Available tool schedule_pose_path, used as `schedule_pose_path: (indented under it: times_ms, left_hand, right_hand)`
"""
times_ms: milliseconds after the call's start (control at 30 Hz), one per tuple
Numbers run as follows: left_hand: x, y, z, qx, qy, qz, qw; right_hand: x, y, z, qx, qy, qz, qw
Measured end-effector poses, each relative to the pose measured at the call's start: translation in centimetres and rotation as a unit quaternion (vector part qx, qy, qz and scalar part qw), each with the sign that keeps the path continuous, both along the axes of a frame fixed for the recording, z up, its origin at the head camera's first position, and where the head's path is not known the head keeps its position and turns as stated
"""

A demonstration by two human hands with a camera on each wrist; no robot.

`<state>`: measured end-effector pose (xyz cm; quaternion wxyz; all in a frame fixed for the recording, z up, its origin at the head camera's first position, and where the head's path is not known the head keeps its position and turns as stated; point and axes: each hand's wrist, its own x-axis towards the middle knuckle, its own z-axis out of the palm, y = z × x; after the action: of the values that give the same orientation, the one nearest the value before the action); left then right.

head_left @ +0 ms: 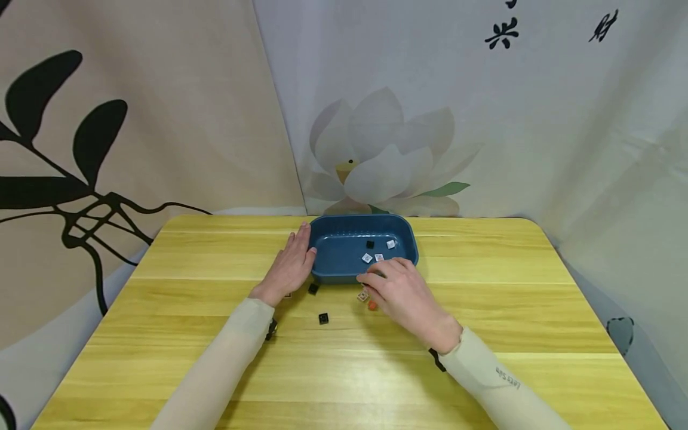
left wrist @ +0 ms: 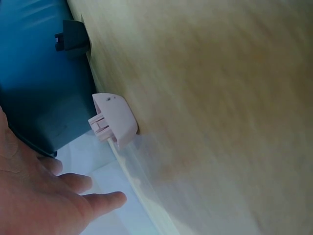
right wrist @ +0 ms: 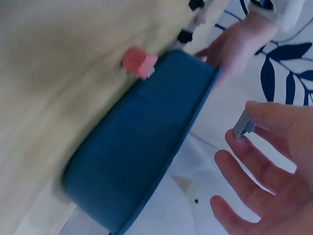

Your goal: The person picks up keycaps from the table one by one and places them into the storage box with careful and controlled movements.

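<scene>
A blue rectangular tray (head_left: 335, 279) stands near the table's far edge. Against its left side rests my left hand (head_left: 287, 266), fingers extended. My right hand (head_left: 405, 295) is just above the near right rim; between thumb and forefinger it pinches a grey keycap (right wrist: 243, 123), its other fingers loosely spread. Inside the tray lie a black keycap (head_left: 370, 244) and several white ones, including a white keycap (head_left: 390, 244). Below the right hand are a beige keycap (head_left: 362, 295) and an orange keycap (head_left: 372, 305). Near the left hand lies a pink keycap (left wrist: 117, 120).
A black keycap (head_left: 313, 289) sits by the tray's near left corner, and another black keycap (head_left: 323, 319) lies closer to me on the wooden table (head_left: 484, 310). Behind the table hangs a pale curtain (head_left: 215, 119) with printed plants.
</scene>
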<state>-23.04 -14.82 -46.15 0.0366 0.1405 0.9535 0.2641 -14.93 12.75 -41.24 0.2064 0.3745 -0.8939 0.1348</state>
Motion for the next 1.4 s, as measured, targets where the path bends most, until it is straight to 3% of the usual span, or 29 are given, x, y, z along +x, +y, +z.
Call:
schedule_pose_path:
  times_ms: [400, 700, 1100, 1400]
  left_hand:
    - [0.1, 0.1, 0.1, -0.001, 0.004, -0.001, 1.0]
    - [0.2, 0.0, 0.0, -0.003, 0.004, 0.001, 1.0]
    - [0.3, 0.1, 0.3, -0.008, 0.003, 0.003, 1.0]
    - [0.2, 0.2, 0.2, -0.022, 0.007, 0.011, 0.9997]
  right_hand:
    - [-2.8, 1.8, 0.3, -0.025, -0.016, -0.065, 0.9975]
    - [-4.7, 2.0, -0.2, -0.009, -0.021, -0.088, 0.9959]
    - [-6.5, 0.6, -0.7, 0.041, -0.083, -0.111, 0.9895]
    - [-7.4, -0.4, -0.9, 0.084, -0.159, -0.132, 0.9749]
